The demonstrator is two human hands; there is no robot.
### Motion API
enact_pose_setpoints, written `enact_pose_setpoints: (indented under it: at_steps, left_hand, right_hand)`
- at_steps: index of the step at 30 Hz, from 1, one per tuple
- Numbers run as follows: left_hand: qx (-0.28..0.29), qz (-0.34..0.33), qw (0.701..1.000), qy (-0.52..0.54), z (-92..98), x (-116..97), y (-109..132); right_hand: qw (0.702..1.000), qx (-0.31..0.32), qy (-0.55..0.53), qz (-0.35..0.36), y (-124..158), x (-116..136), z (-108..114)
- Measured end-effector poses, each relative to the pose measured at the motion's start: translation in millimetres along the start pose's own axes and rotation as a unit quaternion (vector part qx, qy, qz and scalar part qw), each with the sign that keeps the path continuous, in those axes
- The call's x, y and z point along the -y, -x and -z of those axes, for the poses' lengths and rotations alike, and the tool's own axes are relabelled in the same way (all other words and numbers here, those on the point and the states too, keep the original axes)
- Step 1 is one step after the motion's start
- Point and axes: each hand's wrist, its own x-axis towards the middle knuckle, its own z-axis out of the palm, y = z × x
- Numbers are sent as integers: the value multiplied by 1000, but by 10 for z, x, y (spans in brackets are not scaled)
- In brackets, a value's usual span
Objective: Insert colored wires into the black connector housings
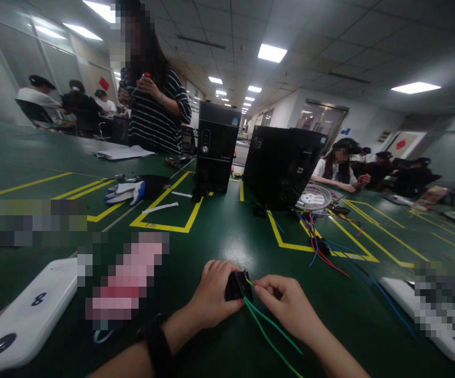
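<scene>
My left hand (211, 296) is closed around a small black block-shaped part (234, 286) with what look like metal terminals on its right side; its exact kind cannot be made out. My right hand (290, 304) pinches a thin yellow-green wire (249, 282) between thumb and forefinger, close against that right side. Whether the wire's tip is inside the part is hidden. Green wires (272, 324) run from the part's lower edge towards me, beneath my right hand. Both hands are low over the green table (219, 241).
Two black computer cases (216, 147) stand ahead. A basket (314, 197) and loose coloured wires (317, 244) lie right, gloves (127, 193) left. White devices flank me, one (26, 315) at left. A person in a striped shirt (152, 115) stands across the table; another sits right.
</scene>
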Motion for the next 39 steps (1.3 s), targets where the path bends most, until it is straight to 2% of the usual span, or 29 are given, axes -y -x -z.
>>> enact_pose_setpoints:
  at_steps: [9, 23, 39]
  left_hand:
    - [11, 3, 1000, 4, 16, -24, -5]
    - [23, 3, 1000, 2, 41, -47, -13]
    - [27, -10, 1000, 10, 35, -24, -8]
  right_hand:
    - [999, -1, 26, 37, 47, 38, -103]
    - [997, -44, 66, 12, -23, -10, 69]
    - [996, 3, 49, 74, 48, 35, -79]
